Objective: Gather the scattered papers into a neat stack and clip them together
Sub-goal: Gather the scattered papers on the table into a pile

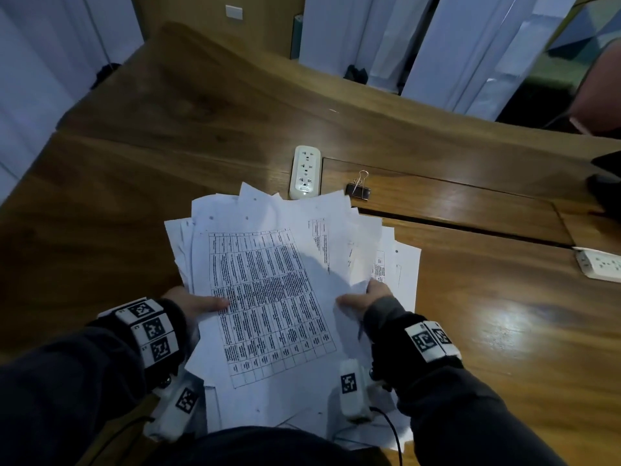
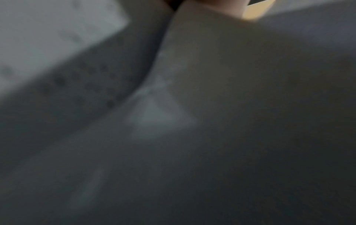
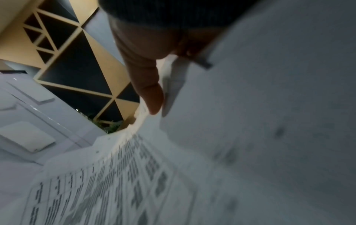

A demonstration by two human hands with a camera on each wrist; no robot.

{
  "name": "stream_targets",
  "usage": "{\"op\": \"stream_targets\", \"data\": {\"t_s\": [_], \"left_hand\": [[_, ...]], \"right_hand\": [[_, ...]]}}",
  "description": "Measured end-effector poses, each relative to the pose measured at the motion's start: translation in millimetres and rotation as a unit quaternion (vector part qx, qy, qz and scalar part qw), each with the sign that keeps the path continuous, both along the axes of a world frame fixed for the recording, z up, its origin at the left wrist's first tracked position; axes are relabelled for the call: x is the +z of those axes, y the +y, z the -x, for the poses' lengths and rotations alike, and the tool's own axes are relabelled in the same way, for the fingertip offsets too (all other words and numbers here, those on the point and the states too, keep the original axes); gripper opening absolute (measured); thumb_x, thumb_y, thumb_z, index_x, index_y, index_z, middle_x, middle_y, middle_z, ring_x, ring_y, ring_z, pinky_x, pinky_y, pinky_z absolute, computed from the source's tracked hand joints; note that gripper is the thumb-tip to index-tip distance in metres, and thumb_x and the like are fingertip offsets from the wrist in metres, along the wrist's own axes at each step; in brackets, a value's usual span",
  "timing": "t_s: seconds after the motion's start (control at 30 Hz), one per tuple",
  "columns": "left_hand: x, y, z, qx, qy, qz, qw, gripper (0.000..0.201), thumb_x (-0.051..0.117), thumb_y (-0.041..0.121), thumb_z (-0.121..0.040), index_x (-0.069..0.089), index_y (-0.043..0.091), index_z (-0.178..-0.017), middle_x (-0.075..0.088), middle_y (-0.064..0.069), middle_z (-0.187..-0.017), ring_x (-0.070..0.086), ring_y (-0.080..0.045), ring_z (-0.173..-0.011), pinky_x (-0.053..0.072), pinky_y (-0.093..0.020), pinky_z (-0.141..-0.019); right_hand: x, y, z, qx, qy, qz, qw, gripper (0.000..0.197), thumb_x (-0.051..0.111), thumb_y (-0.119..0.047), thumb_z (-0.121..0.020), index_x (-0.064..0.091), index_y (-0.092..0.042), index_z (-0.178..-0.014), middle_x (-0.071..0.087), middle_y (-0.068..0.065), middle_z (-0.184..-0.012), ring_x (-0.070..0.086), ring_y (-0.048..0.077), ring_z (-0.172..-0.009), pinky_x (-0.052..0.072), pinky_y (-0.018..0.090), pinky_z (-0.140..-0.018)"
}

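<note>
A loose, fanned bundle of white papers with a printed table on the top sheet is held over the wooden desk. My left hand grips its left edge, thumb on top. At the right edge my right hand grips the sheets, thumb on top too. The sheets' edges are uneven. A black binder clip with silver handles lies on the desk behind the bundle. In the right wrist view my thumb presses on the papers. The left wrist view is filled by blurred grey paper.
A white power strip lies just behind the papers, left of the clip. Another white socket block sits at the desk's right side. A dark object and another person's arm are at the far right. White panels stand behind the desk.
</note>
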State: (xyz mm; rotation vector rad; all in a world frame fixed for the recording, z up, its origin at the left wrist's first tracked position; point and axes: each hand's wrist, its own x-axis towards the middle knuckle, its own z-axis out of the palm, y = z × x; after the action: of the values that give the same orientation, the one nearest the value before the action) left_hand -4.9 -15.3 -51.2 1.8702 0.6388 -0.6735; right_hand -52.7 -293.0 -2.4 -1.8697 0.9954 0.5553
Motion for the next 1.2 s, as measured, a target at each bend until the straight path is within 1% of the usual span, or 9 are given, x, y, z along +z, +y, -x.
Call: {"op": "stream_targets", "data": {"t_s": [0.13, 0.27, 0.4, 0.57, 0.67, 0.73, 0.87, 1.07, 1.2], "left_hand": [[-3.4, 1.9, 0.0, -0.014, 0.0, 0.008, 1.0, 0.049, 0.079, 0.01, -0.065, 0.059, -0.006, -0.107, 0.065, -0.023, -0.103, 0.055, -0.017, -0.059, 0.042, -0.025, -0.058], [1.6, 3.7, -4.4, -0.027, 0.056, 0.035, 0.997, 0.04, 0.079, 0.022, -0.065, 0.063, -0.012, -0.077, 0.064, -0.014, -0.055, 0.06, -0.015, -0.037, 0.046, -0.03, -0.06], [-6.6, 14.1, -7.1, 0.016, 0.028, 0.112, 0.993, 0.079, 0.089, 0.027, -0.046, 0.06, -0.004, -0.112, 0.061, -0.019, -0.121, 0.058, -0.033, -0.11, 0.04, -0.048, -0.103], [-23.7, 20.2, -7.7, 0.004, -0.002, 0.102, 0.995, 0.125, 0.087, 0.054, -0.013, 0.054, 0.002, -0.123, 0.057, -0.014, -0.125, 0.053, -0.036, -0.116, 0.037, -0.052, -0.104], [13.0, 2.1, 0.5, -0.008, -0.027, 0.079, 0.996, 0.091, 0.086, 0.043, -0.05, 0.052, 0.002, -0.124, 0.056, -0.008, -0.125, 0.051, -0.034, -0.117, 0.037, -0.044, -0.104], [11.7, -1.4, 0.0, 0.0, -0.013, 0.066, 0.998, 0.07, 0.08, 0.027, -0.065, 0.052, -0.001, -0.123, 0.056, -0.01, -0.124, 0.051, -0.035, -0.117, 0.039, -0.04, -0.099], [12.1, -0.2, -1.3, -0.016, 0.009, 0.051, 0.999, 0.075, 0.087, 0.027, -0.053, 0.057, -0.005, -0.114, 0.06, -0.022, -0.12, 0.056, -0.039, -0.111, 0.043, -0.045, -0.098], [1.5, 5.7, -6.0, -0.039, 0.002, 0.042, 0.998, 0.064, 0.085, 0.021, -0.051, 0.063, -0.006, -0.106, 0.064, -0.02, -0.114, 0.059, -0.039, -0.104, 0.044, -0.048, -0.099], [2.0, 5.5, -6.3, -0.03, 0.013, 0.049, 0.998, 0.048, 0.079, 0.01, -0.065, 0.061, -0.005, -0.108, 0.062, -0.016, -0.109, 0.057, -0.037, -0.108, 0.042, -0.041, -0.097]], "right_hand": [[0.6, -15.0, 5.4, -0.015, -0.046, -0.006, 0.999, 0.031, 0.075, -0.011, -0.071, 0.06, -0.008, -0.097, 0.067, 0.012, -0.099, 0.063, 0.031, -0.093, 0.054, 0.044, -0.085], [-2.9, -4.4, 5.5, 0.036, -0.026, -0.005, 0.999, 0.025, 0.068, -0.001, -0.074, 0.054, -0.012, -0.091, 0.063, 0.007, -0.087, 0.061, 0.025, -0.084, 0.05, 0.024, -0.059], [-3.9, -15.9, -1.8, 0.014, -0.047, 0.038, 0.998, 0.04, 0.062, 0.006, -0.074, 0.052, -0.007, -0.111, 0.061, 0.016, -0.111, 0.058, 0.033, -0.105, 0.05, 0.045, -0.093], [2.0, -38.9, -0.4, 0.024, -0.054, 0.017, 0.998, 0.02, 0.062, 0.004, -0.075, 0.054, -0.011, -0.085, 0.059, 0.012, -0.087, 0.059, 0.03, -0.087, 0.054, 0.042, -0.08], [0.7, -36.0, 0.4, 0.039, -0.066, -0.006, 0.997, 0.025, 0.065, 0.005, -0.072, 0.049, -0.015, -0.07, 0.056, 0.01, -0.073, 0.057, 0.025, -0.071, 0.05, 0.032, -0.062], [-4.0, -23.5, 1.5, 0.039, -0.064, -0.01, 0.997, 0.024, 0.065, 0.005, -0.071, 0.05, -0.014, -0.071, 0.059, 0.01, -0.077, 0.059, 0.027, -0.077, 0.053, 0.035, -0.067], [-16.4, -1.3, 7.4, 0.012, -0.055, -0.035, 0.998, 0.023, 0.068, 0.002, -0.072, 0.055, -0.013, -0.085, 0.066, 0.013, -0.098, 0.062, 0.034, -0.095, 0.051, 0.051, -0.09], [-15.7, -50.2, 18.4, -0.068, -0.052, 0.146, 0.986, 0.045, 0.07, -0.028, -0.075, 0.056, -0.013, -0.115, 0.059, 0.004, -0.108, 0.058, 0.03, -0.105, 0.049, 0.045, -0.095], [-15.1, -74.0, 22.2, -0.148, 0.039, 0.191, 0.97, 0.072, 0.075, -0.029, -0.067, 0.041, -0.007, -0.127, 0.054, 0.018, -0.122, 0.055, 0.038, -0.107, 0.048, 0.046, -0.092]]}}
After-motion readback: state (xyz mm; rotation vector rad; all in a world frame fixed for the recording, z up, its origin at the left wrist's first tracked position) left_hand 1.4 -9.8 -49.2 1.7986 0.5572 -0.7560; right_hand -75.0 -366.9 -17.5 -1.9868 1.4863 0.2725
